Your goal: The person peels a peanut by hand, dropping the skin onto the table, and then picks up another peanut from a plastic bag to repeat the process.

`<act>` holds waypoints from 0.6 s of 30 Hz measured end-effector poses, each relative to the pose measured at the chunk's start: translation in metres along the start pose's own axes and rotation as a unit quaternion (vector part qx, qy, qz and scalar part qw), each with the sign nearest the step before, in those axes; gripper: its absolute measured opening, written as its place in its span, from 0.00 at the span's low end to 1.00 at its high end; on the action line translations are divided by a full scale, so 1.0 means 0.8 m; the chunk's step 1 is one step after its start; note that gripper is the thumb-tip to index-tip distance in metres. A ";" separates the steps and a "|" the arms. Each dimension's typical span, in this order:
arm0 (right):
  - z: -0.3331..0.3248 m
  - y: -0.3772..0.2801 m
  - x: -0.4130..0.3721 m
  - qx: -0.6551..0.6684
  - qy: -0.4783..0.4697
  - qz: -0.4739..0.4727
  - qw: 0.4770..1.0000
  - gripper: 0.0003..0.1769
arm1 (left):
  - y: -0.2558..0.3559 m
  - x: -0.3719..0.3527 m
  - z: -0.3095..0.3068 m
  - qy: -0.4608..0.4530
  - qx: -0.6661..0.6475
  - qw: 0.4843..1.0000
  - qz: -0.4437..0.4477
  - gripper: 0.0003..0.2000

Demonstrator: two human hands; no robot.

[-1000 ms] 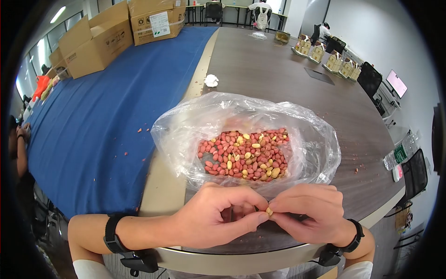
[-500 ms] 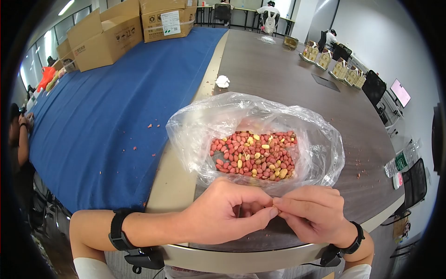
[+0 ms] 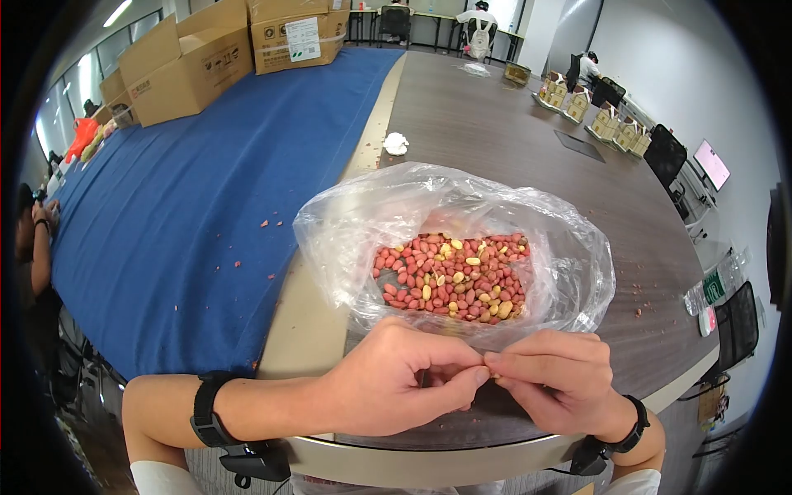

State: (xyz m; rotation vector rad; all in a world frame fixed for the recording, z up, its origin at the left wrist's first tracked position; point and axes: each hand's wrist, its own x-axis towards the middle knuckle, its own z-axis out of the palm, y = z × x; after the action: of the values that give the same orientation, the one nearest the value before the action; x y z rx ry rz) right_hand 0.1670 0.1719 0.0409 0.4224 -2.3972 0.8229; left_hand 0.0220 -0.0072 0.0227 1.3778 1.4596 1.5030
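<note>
Above the near edge of a dark wood-grain table (image 3: 462, 107), a person's left hand (image 3: 417, 375) and right hand (image 3: 561, 379) are meeting fingertip to fingertip over what appears to be a pale peanut kernel (image 3: 494, 374), showing only as a sliver between them. The left hand is pinching from one side with thumb and forefinger, while the right hand is pinching from the other. The kernel's long axis is hiding behind the fingertips, so which way it is pointing cannot be told. Directly beyond the hands, an open clear plastic bag (image 3: 330, 223) is holding red-skinned peanuts (image 3: 462, 285) mixed with some pale ones. The pile is stretching crosswise, left to right, its middle lying forward of the pinch and a little to the left; the left hand's knuckles are showing slightly nearer to it than the right's, though whether either hand is touching the plastic is unclear. Reddish flakes (image 3: 264, 223) are dotting the blue cloth (image 3: 190, 239) to the left, a crumpled white tissue (image 3: 395, 144) is lying past the bag, and a labelled plastic bottle (image 3: 714, 289) is showing well off to the right.
</note>
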 end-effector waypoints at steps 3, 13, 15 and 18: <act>0.002 0.001 -0.001 0.004 0.003 0.006 1.000 0.17 | -0.007 0.000 -0.004 -0.014 0.028 0.999 0.033 0.06; 0.001 0.001 -0.001 -0.006 -0.002 0.000 1.000 0.16 | -0.009 0.000 -0.001 -0.011 0.029 0.999 0.028 0.06; 0.000 0.001 0.000 -0.008 -0.005 0.000 1.000 0.16 | -0.011 0.000 -0.001 -0.012 0.032 0.998 0.044 0.06; -0.001 0.002 -0.001 -0.006 -0.009 0.003 1.000 0.16 | -0.009 0.001 -0.004 -0.025 0.043 0.998 0.038 0.06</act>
State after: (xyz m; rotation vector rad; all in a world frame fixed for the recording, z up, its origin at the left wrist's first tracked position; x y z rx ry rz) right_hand 0.1672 0.1735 0.0401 0.4189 -2.4204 0.8093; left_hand 0.0173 -0.0056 0.0165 1.5273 1.4698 1.4567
